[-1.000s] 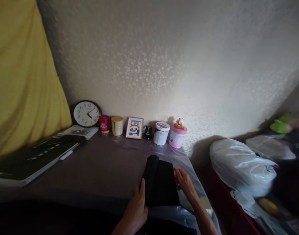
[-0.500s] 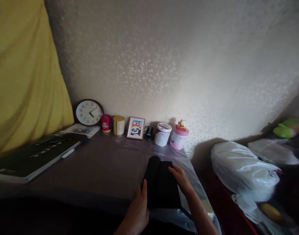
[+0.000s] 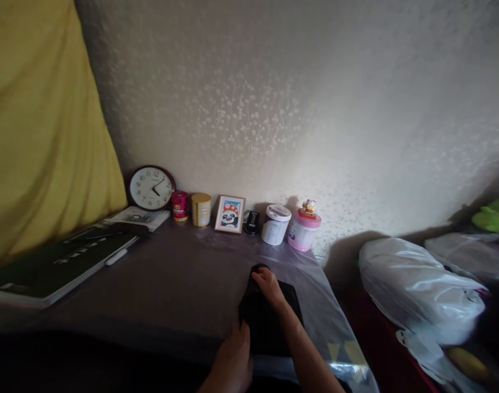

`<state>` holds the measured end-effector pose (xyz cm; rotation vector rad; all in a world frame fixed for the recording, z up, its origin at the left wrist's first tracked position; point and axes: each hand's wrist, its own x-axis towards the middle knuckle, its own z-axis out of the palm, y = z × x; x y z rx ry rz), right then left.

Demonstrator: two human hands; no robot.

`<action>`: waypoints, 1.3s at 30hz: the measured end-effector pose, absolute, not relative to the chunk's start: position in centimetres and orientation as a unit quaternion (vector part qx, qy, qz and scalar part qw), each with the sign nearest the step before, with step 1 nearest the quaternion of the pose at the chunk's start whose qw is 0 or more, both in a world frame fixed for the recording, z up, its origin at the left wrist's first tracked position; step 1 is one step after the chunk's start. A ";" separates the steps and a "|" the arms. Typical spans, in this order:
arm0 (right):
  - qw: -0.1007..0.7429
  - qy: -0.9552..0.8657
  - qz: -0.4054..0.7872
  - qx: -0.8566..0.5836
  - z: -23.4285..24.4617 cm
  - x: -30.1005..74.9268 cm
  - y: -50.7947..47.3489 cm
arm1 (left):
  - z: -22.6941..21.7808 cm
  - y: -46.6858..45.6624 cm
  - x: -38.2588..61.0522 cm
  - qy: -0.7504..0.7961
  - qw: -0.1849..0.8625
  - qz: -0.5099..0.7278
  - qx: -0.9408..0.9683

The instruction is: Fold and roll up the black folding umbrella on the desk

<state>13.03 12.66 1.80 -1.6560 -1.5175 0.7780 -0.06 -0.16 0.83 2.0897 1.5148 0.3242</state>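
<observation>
A folded black cloth (image 3: 269,319) lies on the dark table (image 3: 171,284) near its right front corner. My right hand (image 3: 268,285) rests on the far left part of the cloth, fingers curled down onto it. My left hand (image 3: 233,360) sits at the cloth's near left edge, thumb up against the fabric; its fingers are mostly hidden below the picture's edge.
Along the wall stand a round clock (image 3: 151,188), a red tin (image 3: 179,206), a gold tin (image 3: 200,209), a small framed picture (image 3: 229,214), a white tub (image 3: 276,224) and a pink jar (image 3: 304,230). A flat dark board (image 3: 56,265) lies left. White plastic bags (image 3: 416,286) lie right.
My right hand has moved from the cloth's right side across to its far left part. The left hand stays at the near left edge. The view has shifted slightly.
</observation>
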 end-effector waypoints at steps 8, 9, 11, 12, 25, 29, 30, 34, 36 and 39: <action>0.311 -0.656 0.271 -0.632 1.6 12.7 12.3 | 0.5 -1.1 -1.5 0.596 0.178 0.116 0.774; 0.315 -0.661 0.269 -0.626 1.8 12.6 12.1 | 0.6 -1.2 -1.5 0.594 0.155 0.123 0.780; 0.318 -0.671 0.261 -0.618 2.1 12.5 11.6 | 0.9 -1.1 -1.3 0.572 0.117 0.139 0.800; 0.317 -0.676 0.255 -0.614 2.1 12.4 11.4 | 0.9 -0.9 -1.0 0.556 0.102 0.145 0.812; 0.345 -0.791 0.034 -0.504 0.5 14.1 9.0 | -5.1 0.8 2.4 0.551 -0.005 0.146 0.822; 0.335 -0.794 0.013 -0.507 -0.4 15.8 12.1 | -5.0 0.6 3.0 0.571 -0.014 0.137 0.809; 0.328 -0.791 0.020 -0.515 -0.5 16.2 13.2 | -4.8 0.6 3.1 0.573 -0.012 0.127 0.809; 0.292 -0.749 0.039 -0.594 0.1 17.4 15.6 | -4.0 0.7 2.6 0.572 -0.012 0.088 0.815; 0.319 -0.736 0.022 -0.597 0.8 17.4 15.1 | -4.0 0.7 2.2 0.554 0.001 0.094 0.827; 0.343 -0.792 0.030 -0.504 1.7 16.6 12.8 | -4.5 0.7 1.8 0.538 0.038 0.115 0.834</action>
